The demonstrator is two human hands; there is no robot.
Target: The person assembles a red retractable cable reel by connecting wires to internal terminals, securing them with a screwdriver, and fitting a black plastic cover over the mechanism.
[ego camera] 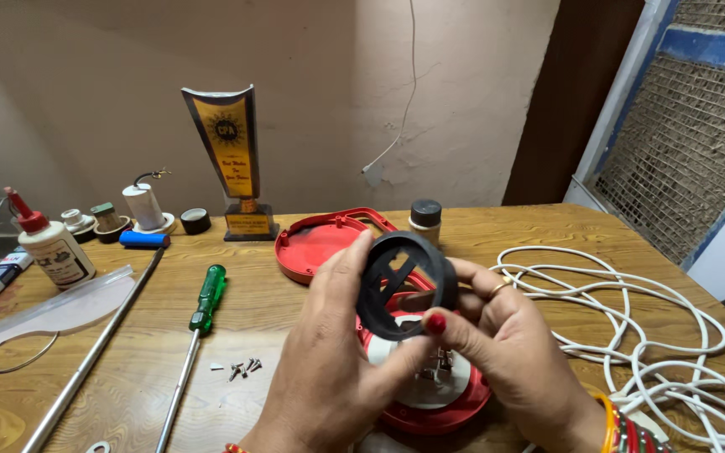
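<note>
Left hand: the left hand [329, 352] is gripping the black round plastic ring [404, 283], thumb on its rim.
Right hand: the right hand [505, 335] is pinching the same ring from the other side.
Ring: it is hovering just above the red round plastic base [438, 411].
Screwdriver: the green-handled screwdriver [203, 310] is lying left of that base.
Cable: the white coiled cable [648, 335] is lying to its right.

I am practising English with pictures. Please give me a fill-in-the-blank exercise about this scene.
1. Both hands hold a black ____.
2. The screwdriver has a ____ handle.
3. The coiled cable is ____ in colour.
4. The loose screws lie on the wooden ____.

Missing words: ring; green; white; table
</note>
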